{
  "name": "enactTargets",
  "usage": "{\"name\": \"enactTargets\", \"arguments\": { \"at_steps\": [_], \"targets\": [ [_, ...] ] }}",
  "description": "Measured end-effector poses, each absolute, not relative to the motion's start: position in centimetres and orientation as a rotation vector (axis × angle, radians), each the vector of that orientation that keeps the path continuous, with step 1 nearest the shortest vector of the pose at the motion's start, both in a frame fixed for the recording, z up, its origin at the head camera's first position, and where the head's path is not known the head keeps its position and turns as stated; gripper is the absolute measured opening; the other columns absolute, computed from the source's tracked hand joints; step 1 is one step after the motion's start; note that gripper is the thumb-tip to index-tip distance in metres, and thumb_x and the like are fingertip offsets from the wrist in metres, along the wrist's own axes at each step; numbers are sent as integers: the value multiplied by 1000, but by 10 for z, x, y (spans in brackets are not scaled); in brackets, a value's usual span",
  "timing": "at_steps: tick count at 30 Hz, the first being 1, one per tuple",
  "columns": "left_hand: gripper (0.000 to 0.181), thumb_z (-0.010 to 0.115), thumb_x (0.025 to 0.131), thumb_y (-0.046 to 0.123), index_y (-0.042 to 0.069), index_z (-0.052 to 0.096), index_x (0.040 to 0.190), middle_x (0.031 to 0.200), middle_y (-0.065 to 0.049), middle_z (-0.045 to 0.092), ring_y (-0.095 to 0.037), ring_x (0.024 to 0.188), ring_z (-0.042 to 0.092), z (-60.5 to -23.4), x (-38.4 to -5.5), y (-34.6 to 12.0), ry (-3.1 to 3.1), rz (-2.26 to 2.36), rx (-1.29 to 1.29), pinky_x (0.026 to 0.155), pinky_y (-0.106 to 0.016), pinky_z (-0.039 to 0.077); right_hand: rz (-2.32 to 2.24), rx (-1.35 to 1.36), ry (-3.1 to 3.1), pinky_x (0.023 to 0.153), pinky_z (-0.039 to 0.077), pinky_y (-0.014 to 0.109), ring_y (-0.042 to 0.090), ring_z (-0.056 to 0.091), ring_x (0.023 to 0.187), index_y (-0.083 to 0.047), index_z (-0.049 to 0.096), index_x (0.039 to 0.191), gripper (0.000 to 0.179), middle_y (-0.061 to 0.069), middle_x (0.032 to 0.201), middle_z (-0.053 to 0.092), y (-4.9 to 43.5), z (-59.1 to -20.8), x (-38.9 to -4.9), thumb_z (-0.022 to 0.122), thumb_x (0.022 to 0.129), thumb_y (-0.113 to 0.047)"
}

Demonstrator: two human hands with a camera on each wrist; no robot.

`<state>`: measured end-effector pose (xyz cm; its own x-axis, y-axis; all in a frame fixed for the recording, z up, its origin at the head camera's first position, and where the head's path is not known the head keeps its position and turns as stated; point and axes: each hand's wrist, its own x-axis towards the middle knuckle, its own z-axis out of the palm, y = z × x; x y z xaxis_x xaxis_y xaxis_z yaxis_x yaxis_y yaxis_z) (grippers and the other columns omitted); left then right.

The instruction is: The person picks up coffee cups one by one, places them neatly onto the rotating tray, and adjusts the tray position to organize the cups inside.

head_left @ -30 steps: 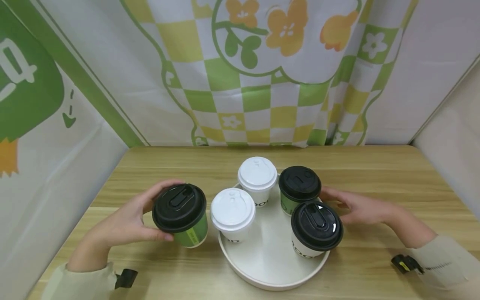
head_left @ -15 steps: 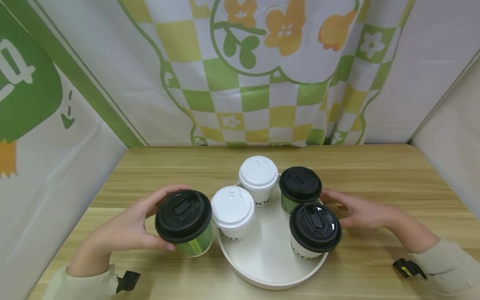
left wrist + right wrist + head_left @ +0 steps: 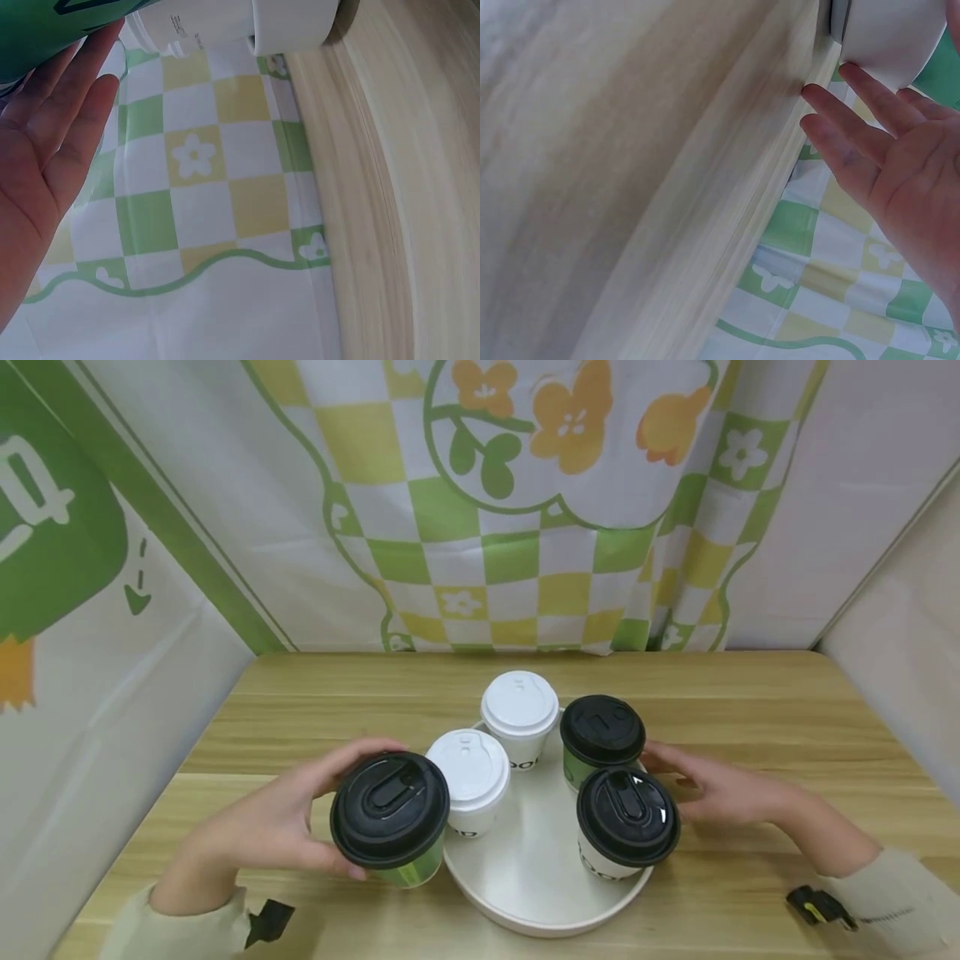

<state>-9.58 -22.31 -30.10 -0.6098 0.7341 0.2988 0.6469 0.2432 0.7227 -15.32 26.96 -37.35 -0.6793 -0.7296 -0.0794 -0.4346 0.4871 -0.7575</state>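
My left hand [image 3: 281, 827] grips a green paper cup with a black lid [image 3: 390, 810], thumb in front and fingers behind. That cup is tilted and hangs just left of a round white tray [image 3: 543, 897], overlapping its edge in the head view. On the tray stand two white-lidded cups, one nearer [image 3: 468, 768] and one farther back [image 3: 520, 703]. Its right side bears a green cup with a black lid [image 3: 602, 731] and a white cup with a black lid [image 3: 628, 817]. With extended fingers, my right hand [image 3: 720, 789] touches the tray's outer wall [image 3: 892, 37].
A wooden table [image 3: 757, 710] lies under everything. Behind it hangs a checked green and yellow cloth [image 3: 517, 560] with flowers. White fabric walls [image 3: 150, 693] close off both sides.
My left hand has carried the green cup right and toward me, up against the tray's left edge in view. The right hand stays at the tray, nearly still.
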Motion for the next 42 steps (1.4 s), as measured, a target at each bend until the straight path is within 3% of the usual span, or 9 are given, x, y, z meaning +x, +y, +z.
{"name": "enactTargets", "arguments": {
  "at_steps": [14, 27, 34, 42],
  "targets": [
    [98, 92, 69, 26, 14, 37, 149, 139, 2, 57, -13, 129, 53, -289, -92, -196, 2318, 1219, 1302, 108, -32, 47, -1043, -991, 2353, 99, 44, 69, 47, 45, 131, 2, 22, 155, 82, 31, 145, 46, 271, -375, -152, 70, 92, -20],
    [96, 91, 72, 26, 11, 35, 148, 138, -3, 56, -15, 126, 54, -294, -98, -167, 2154, 1222, 1509, 103, -32, 51, -1045, -967, 2378, 101, 45, 66, -3, 43, 131, -6, 23, 157, 81, 26, 145, 49, 270, -379, -151, 70, 93, -24],
    [99, 92, 70, 22, 10, 34, 149, 140, -4, 56, -15, 128, 54, -300, -99, -145, 2100, 1273, 1520, 103, -31, 51, -1033, -966, 2386, 102, 47, 60, -4, 44, 131, -8, 22, 158, 82, 26, 145, 49, 270, -377, -150, 70, 93, -25],
    [102, 93, 68, 19, 12, 32, 150, 142, -5, 55, -15, 130, 53, -307, -98, -126, 2108, 1291, 1518, 101, -30, 52, -1051, -947, 2367, 102, 44, 64, 5, 45, 134, -8, 19, 158, 84, 27, 147, 47, 271, -381, -149, 69, 93, -26]
  ]
}}
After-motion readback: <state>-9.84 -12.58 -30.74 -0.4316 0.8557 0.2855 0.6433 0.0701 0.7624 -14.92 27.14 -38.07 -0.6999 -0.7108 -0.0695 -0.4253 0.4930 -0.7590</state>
